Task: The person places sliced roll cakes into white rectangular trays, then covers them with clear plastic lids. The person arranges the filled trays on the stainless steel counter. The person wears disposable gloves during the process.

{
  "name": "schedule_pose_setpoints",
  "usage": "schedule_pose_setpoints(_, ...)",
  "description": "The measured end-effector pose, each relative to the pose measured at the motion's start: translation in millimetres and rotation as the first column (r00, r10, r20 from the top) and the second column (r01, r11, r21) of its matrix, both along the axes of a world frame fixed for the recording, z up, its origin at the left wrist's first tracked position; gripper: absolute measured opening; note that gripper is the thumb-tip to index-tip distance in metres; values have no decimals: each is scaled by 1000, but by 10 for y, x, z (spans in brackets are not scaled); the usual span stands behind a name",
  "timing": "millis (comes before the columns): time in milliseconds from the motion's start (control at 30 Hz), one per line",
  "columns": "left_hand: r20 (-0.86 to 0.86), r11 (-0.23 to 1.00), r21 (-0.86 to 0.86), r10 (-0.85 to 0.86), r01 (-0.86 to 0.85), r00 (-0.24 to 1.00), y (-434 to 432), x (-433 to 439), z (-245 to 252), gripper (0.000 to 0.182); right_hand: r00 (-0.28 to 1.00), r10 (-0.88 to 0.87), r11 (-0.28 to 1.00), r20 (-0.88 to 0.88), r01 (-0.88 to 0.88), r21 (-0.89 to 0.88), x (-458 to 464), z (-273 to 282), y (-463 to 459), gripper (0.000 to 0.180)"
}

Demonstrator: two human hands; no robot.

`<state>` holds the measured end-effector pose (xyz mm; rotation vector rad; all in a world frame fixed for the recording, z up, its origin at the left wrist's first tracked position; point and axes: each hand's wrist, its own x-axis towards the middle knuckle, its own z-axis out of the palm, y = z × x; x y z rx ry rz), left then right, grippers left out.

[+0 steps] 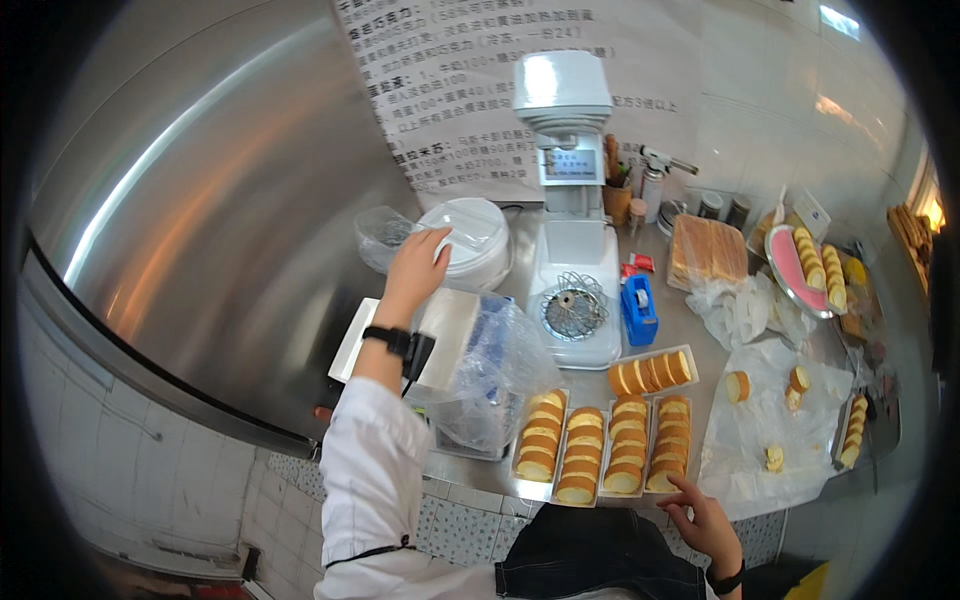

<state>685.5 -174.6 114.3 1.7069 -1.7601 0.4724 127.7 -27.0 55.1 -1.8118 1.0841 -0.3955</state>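
My left hand (417,271) reaches forward over the near left rim of a round white lidded tub (486,259). Its fingertips are at a clear plastic lid or tray (472,225) lying on top; whether they grip anything cannot be made out. Crumpled clear plastic (379,236) lies just left of those fingers. At the counter's front edge, my right hand (701,517) has its fingers apart and holds nothing. It is by the near end of the rightmost long box of sliced cake rolls (671,442). Three similar boxes (577,454) stand in a row to its left.
A white stand mixer (574,247) stands behind another box of cake slices (651,371) and a blue tape dispenser (639,309). Cake pieces lie on plastic sheeting (750,435) at right. A plastic bag (502,352) covers boxes at left, beside a steel cabinet (247,187).
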Motion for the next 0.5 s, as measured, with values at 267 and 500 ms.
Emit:
schedule_pose_setpoints(267, -72, 873, 397, 337, -282, 939, -1373, -126, -469, 41, 923, -359, 933, 140, 350, 86, -255, -48, 407, 47)
schedule_pose_setpoints(500, 140, 780, 476, 390, -407, 910, -1611, 32, -811, 36, 476, -793, 599, 379, 720, 349, -414, -89, 724, 38)
